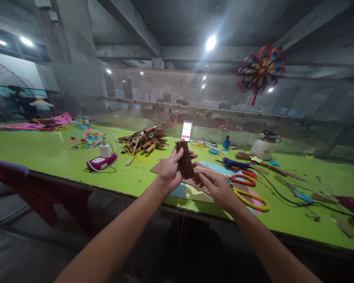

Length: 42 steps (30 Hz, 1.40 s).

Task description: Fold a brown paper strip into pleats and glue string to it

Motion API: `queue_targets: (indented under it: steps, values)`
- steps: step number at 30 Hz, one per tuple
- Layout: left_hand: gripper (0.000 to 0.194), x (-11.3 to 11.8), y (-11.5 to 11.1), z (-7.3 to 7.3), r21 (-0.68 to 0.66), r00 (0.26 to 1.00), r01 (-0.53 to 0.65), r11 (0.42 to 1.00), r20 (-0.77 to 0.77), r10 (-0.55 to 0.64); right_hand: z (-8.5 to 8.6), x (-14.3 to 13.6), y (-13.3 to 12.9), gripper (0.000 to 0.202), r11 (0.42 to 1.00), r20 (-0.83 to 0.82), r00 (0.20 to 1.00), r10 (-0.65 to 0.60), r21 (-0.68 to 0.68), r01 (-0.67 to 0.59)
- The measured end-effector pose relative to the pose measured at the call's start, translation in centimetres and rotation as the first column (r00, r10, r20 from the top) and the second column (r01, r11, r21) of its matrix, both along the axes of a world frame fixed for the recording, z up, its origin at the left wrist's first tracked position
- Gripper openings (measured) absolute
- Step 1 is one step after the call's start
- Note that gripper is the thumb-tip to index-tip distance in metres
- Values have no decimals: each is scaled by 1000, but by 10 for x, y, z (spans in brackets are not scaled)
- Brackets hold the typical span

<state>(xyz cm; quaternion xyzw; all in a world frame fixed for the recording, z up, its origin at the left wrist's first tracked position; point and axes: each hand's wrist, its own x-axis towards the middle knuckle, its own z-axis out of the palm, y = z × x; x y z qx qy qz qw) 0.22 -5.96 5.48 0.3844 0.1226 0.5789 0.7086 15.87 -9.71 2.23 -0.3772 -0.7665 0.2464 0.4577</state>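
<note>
My left hand (171, 169) holds a dark brown ridged bundle (185, 160) upright, slightly tilted, with the thumb across its front. At the bundle's lower right, my right hand (214, 184) has its thumb and fingertips pressed together. Whatever is between them is too small to make out. Thin yellow threads (181, 220) hang below the bundle past the table's front edge. Under the hands lie brown cardboard and light blue paper (211, 167). Just right of my right hand are scissors with red handles (243, 180) and scissors with yellow handles (264, 205).
The green table (59, 153) carries a pile of brown rolls (147, 139), a purple power strip (102, 162), a phone (186, 131) standing up, a blue tool (236, 163) with a black cord, a white kettle (262, 147) and paper stars (87, 135). A mesh panel (165, 90) stands behind.
</note>
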Motion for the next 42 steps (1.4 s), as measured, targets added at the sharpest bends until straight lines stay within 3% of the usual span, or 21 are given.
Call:
queue_targets:
  steps: [4,8,12,14,16,19,21,23,24,27,29,32,35,42]
  values:
    - [27,4,-3,1,-21,1000,0,1000,1,0,-2,-9,-11,31,995,-84,992,-96,29,99]
    - [25,9,-1,1,-25,999,-32,999,-29,32,-2,-20,-15,30,995,-118,988,-100,-17,99]
    - [16,8,7,1,-56,984,-11,998,-179,1,2,-14,-8,29,985,-61,983,-172,20,174]
    - [14,6,12,3,-80,957,51,995,-280,-72,8,-2,-2,29,964,-89,965,-247,80,254]
    - [14,4,16,8,-94,898,167,981,-396,-191,19,12,7,26,942,-141,950,-279,155,299]
    - [16,6,18,23,-97,728,361,927,-592,-346,44,32,26,36,953,-105,982,-160,244,181]
    - [20,10,18,37,-96,636,442,892,-668,-387,62,39,41,43,969,-43,995,-91,227,98]
    - [26,15,21,54,-72,599,467,881,-707,-375,77,41,52,41,961,-45,995,-92,257,100]
    - [28,16,23,63,-58,610,462,885,-704,-364,83,40,54,35,938,-97,984,-151,299,173]
    - [29,17,31,86,8,716,398,917,-628,-305,89,36,43,26,797,-350,878,-326,398,454]
    - [27,15,38,97,43,783,346,937,-564,-263,85,31,28,32,758,-398,847,-351,410,507]
    - [27,14,48,108,51,838,267,962,-505,-206,71,23,13,34,845,-269,906,-327,347,408]
    - [25,15,53,117,27,843,208,978,-512,-165,61,17,13,34,927,-188,947,-262,223,301]
    - [18,14,53,129,63,808,223,973,-570,-149,55,14,20,36,975,-154,974,-166,119,185]
